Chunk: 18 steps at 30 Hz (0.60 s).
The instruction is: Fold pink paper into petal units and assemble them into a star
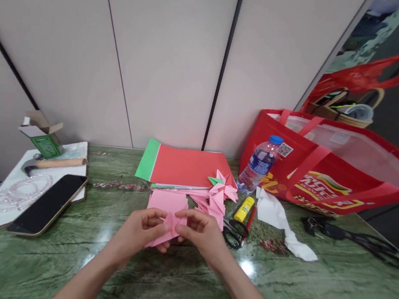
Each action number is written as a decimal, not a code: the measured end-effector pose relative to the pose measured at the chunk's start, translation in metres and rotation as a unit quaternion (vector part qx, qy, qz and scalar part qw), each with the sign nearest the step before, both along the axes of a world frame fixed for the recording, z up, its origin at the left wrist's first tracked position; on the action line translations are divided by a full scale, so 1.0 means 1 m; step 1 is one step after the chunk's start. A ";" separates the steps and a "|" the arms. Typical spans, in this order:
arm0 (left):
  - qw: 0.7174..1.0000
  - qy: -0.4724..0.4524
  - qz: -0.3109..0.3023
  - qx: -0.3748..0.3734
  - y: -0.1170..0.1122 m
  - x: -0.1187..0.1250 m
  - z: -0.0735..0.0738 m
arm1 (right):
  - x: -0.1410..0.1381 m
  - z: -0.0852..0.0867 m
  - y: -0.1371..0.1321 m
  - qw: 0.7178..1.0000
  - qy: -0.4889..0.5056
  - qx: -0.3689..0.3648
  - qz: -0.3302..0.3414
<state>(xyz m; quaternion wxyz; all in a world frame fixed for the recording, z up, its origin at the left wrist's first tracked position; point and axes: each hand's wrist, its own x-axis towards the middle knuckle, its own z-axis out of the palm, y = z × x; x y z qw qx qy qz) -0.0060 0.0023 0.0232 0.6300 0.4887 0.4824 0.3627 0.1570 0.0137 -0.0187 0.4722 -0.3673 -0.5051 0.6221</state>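
Between both hands is a small folded sheet of pink paper [168, 235], held just above the green table. My left hand [146, 229] pinches its left side, thumb on top and fingers partly beneath. The thumb and index finger of my right hand [199, 229] close on its right edge. Behind it lies a stack of pink paper squares [165, 200]. To the right of that stack sit folded pink paper pieces [215, 207] and a pink paper flower [224, 187] with a green petal. Red and green paper sheets [191, 167] lie farther back.
Right of my hands are black scissors [234, 234], a yellow glue stick [244, 208], a red pencil [250, 222], a water bottle [257, 165], white tissue [276, 213] and a red bag [332, 164]. On the left lie a phone [49, 204], a wooden-handled sickle [58, 163] and an open box [46, 141].
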 end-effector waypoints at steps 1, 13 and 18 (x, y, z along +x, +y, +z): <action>1.000 -0.007 -0.013 -0.017 0.000 -0.001 0.000 | 0.001 -0.001 0.001 1.000 -0.002 -0.002 -0.010; 0.998 -0.015 -0.044 -0.038 0.000 -0.001 -0.003 | 0.002 -0.002 0.004 0.999 -0.026 -0.010 -0.021; 0.999 0.013 -0.024 -0.023 0.001 0.001 -0.007 | 0.003 -0.003 0.004 0.999 -0.036 0.013 -0.001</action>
